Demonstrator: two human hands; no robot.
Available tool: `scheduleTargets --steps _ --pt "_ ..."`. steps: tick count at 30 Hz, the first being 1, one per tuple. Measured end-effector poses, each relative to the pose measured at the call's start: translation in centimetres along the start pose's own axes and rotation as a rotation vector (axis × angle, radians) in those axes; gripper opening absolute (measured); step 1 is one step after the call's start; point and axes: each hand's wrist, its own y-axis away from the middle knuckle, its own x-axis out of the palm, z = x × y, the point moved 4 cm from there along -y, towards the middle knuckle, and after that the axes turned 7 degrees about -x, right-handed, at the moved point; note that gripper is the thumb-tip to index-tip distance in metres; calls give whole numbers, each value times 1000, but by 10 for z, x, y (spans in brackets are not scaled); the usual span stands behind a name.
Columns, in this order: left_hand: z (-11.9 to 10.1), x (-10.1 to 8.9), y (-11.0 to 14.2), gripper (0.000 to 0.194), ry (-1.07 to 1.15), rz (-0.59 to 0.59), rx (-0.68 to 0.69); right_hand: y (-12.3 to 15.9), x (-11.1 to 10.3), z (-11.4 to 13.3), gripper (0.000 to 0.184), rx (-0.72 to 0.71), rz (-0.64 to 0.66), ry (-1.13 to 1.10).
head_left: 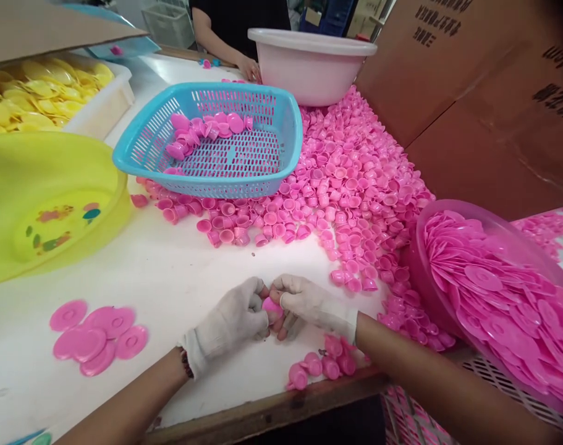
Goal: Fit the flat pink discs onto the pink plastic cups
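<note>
Near the table's front edge, a small pink toy cup (pixel 272 309) is pinched between my two gloved hands. My left hand (pixel 232 318) has its fingers closed on the cup's left side. From the other side my right hand (pixel 309 306) grips the same cup; the fingers hide much of it. Below my right wrist lie several loose pink cups (pixel 313 364). A group of flat pink discs (pixel 91 343), like toy saucers, rests on the table to the left of my left hand.
A blue basket (pixel 207 183) holds some pink cups beside a large cup pile (pixel 346 179). Around stand a yellow basin (pixel 77 142), a pale pink tub (pixel 304 68), a pink basin (pixel 420 247) of saucers and a cardboard box (pixel 485 123). Another person's hand (pixel 249 68) is across the table.
</note>
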Motion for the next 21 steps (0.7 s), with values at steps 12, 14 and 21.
scheduleTargets --steps 12,14,21 --pt "-5 0 19 28 -354 -263 233 7 11 -2 5 -88 -122 205" --pt "-3 -15 41 31 -483 -414 236 10 13 2 5 -115 -108 253" --pt "18 -118 117 27 -1000 -803 -3 42 2 121 33 -836 -215 -81"
